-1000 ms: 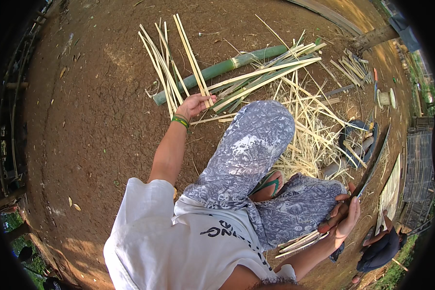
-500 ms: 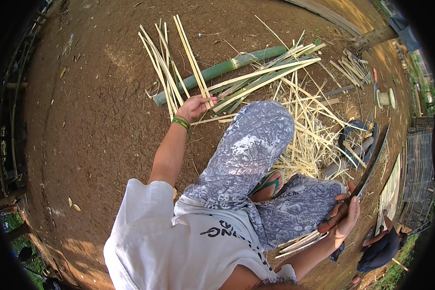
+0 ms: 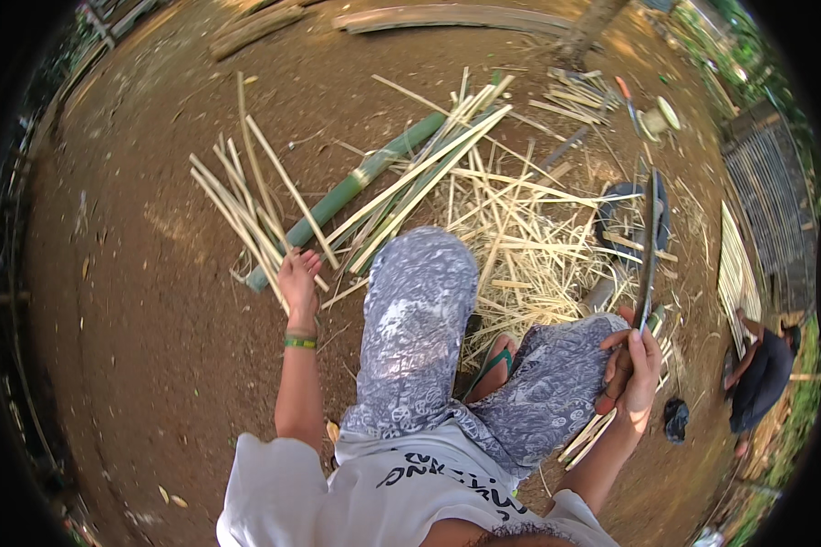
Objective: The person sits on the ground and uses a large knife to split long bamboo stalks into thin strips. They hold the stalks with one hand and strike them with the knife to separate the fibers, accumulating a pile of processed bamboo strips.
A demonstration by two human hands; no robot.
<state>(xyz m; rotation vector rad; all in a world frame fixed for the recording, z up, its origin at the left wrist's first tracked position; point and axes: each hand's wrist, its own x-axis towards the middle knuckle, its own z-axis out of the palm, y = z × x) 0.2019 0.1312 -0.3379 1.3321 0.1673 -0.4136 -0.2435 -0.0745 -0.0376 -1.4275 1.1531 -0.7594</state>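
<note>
My left hand (image 3: 298, 277) is at the near end of a bundle of pale bamboo strips (image 3: 237, 205), fingers partly spread and seemingly gripping nothing. One loose strip (image 3: 289, 187) slants across the green bamboo pole (image 3: 342, 193), just beyond those fingers. At my right knee, my right hand (image 3: 636, 369) is closed round the handle of a machete (image 3: 649, 246). Its long dark blade points away from me, upright in view. More split bamboo strips (image 3: 429, 173), pale and green, lie over the pole's far part.
Bamboo shavings (image 3: 538, 246) cover the ground beyond my legs. A dark ring-shaped object (image 3: 655, 219) lies near the blade, a spool (image 3: 659, 118) farther off. Planks (image 3: 452, 18) and a tree trunk (image 3: 593, 32) are at the back. Another person (image 3: 762, 374) bends over strips at right.
The two strips my left hand held have come out of its fingers and lie apart by the bundle. That hand is lower and farther left; the view has turned. The machete now stands more upright.
</note>
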